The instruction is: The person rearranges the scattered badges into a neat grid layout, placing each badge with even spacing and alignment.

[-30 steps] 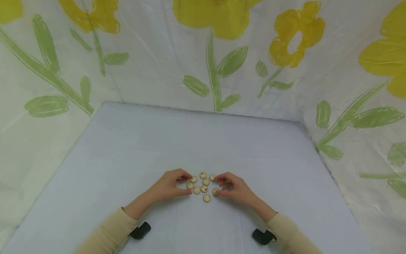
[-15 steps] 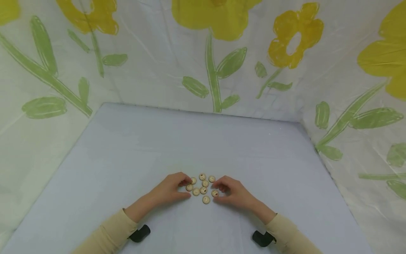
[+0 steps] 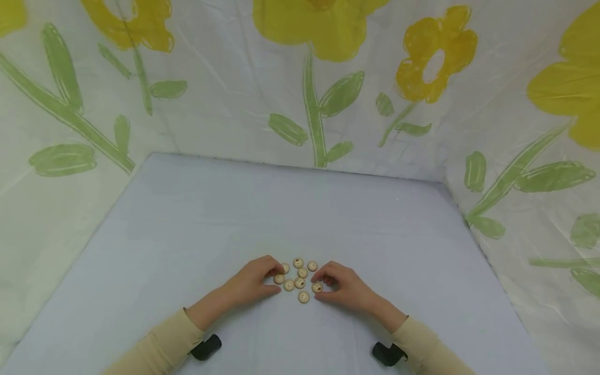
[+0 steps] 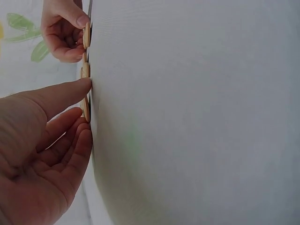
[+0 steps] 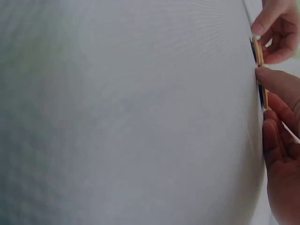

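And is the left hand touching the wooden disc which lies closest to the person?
Apart. The head view shows it: bare tabletop separates the thumb tip of the left hand from that disc.

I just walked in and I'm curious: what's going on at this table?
A person has both hands at a small, loose cluster of wooden discs on a pale table. The left hand is at the cluster's left side, its fingertips partly covering one disc. The right hand is opposite, with one disc between its thumb and fingers. No disc appears lifted.
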The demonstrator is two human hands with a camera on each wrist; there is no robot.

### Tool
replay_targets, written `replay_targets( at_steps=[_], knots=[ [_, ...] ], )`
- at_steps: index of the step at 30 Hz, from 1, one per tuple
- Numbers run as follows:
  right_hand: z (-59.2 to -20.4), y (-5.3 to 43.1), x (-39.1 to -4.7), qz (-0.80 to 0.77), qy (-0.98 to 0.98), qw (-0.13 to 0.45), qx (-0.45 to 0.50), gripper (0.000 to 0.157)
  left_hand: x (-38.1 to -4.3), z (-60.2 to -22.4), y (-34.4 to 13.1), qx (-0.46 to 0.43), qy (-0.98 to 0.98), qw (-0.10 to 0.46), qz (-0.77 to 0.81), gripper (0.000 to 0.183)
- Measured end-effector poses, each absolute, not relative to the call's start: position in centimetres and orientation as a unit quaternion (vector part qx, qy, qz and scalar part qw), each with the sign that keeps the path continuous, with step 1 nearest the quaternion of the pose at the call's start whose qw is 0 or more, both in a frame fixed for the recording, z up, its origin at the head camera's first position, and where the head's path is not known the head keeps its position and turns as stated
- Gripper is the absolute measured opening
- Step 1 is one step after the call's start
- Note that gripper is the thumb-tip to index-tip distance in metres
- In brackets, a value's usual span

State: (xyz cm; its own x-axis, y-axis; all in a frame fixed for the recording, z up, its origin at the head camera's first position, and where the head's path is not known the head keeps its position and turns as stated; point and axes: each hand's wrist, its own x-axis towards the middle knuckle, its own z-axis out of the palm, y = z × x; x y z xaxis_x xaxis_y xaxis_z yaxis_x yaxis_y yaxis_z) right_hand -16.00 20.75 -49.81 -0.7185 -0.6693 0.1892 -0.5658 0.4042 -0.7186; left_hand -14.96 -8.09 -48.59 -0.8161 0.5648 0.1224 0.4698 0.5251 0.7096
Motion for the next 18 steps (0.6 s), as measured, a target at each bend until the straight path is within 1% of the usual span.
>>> replay_targets(
  at_steps=[9, 18],
  knots=[
    [-49.48, 20.59, -16.07, -0.393, 0.841, 0.070, -0.367, 0.025, -15.12, -48.28, -8.05, 0.283, 0.877, 0.069, 0.383, 0.020],
    [-49.27, 20.53, -16.11, -0.380, 0.848, 0.084, -0.360, 0.026, -15.40, -48.52, -8.17, 0.281, 0.875, 0.078, 0.386, 0.015]
  ],
)
